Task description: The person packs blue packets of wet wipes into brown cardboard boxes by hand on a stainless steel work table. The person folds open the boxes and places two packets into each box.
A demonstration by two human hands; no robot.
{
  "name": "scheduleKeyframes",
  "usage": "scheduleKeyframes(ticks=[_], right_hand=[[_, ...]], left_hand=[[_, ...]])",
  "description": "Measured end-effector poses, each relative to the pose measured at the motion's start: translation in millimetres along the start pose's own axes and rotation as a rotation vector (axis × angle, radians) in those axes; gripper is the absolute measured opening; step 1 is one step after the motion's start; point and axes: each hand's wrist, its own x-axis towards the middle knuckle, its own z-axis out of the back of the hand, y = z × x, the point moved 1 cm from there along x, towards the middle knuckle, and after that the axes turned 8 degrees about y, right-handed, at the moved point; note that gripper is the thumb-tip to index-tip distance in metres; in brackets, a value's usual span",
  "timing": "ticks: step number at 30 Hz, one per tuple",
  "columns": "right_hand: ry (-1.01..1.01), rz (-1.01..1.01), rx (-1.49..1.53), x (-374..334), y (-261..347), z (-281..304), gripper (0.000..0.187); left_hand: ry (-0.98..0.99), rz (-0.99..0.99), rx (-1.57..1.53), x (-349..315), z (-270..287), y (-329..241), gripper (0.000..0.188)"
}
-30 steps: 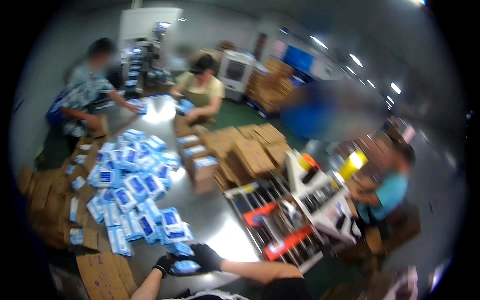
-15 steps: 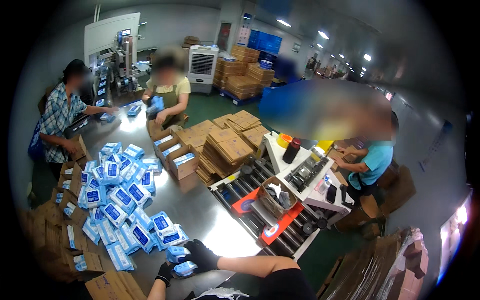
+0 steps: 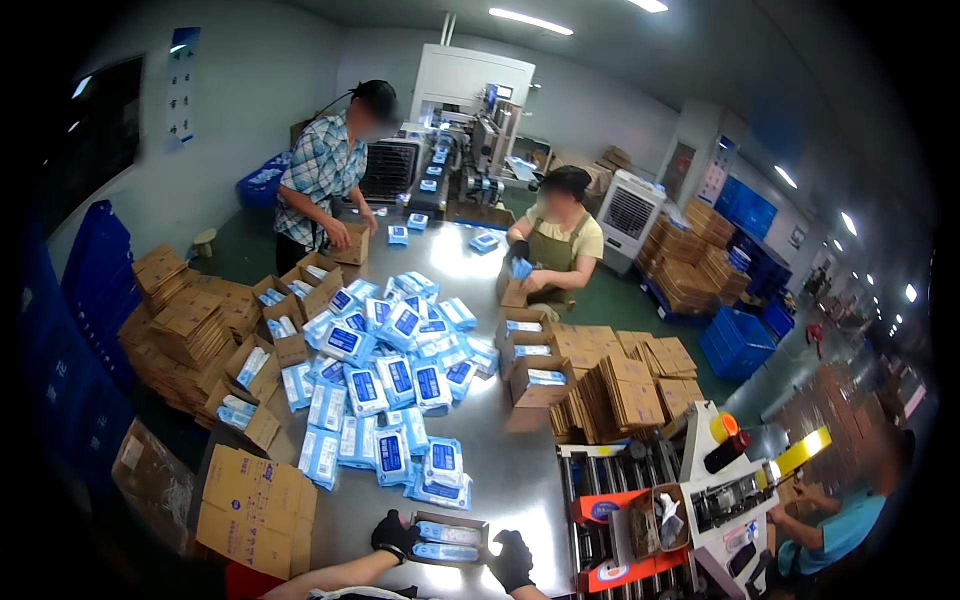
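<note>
Brown flattened cartons lie at the near left of the metal surface, and behind them we see a row of open boxes with packs standing in them. Next comes a heap of blue-and-white packs, their long axes pointing many ways. In front of it, our black-gloved left hand is at the left end of an open carton; we cannot tell whether its grip is closed on the cardboard. That carton sits at the near edge, its long axis running left to right, and the two packs inside lie parallel to it, one behind the other. Our gloved right hand is by the carton's right end, fingers bent; we cannot tell whether its grip holds anything. Farther right is a roller conveyor.
</note>
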Motion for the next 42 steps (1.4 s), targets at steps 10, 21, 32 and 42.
scheduleKeyframes(ticks=[10, 21, 32, 42], right_hand=[[0.615, 0.693, -0.136, 85, -12, -87, 0.059], [0.077, 0.202, -0.264, 36, 33, -55, 0.052], [-0.029, 0.049, -0.409, 4, -212, 91, 0.072], [0.677, 0.482, 0.057, 38, 88, -131, 0.029]], left_hand=[[0.883, -0.623, -0.164, 92, -57, 84, 0.059], [0.476, -0.099, -0.183, 3, -16, -42, 0.036], [0.231, -0.525, -0.054, -53, 20, 4, 0.03], [-0.88, 0.361, 0.175, -148, 254, 258, 0.059]])
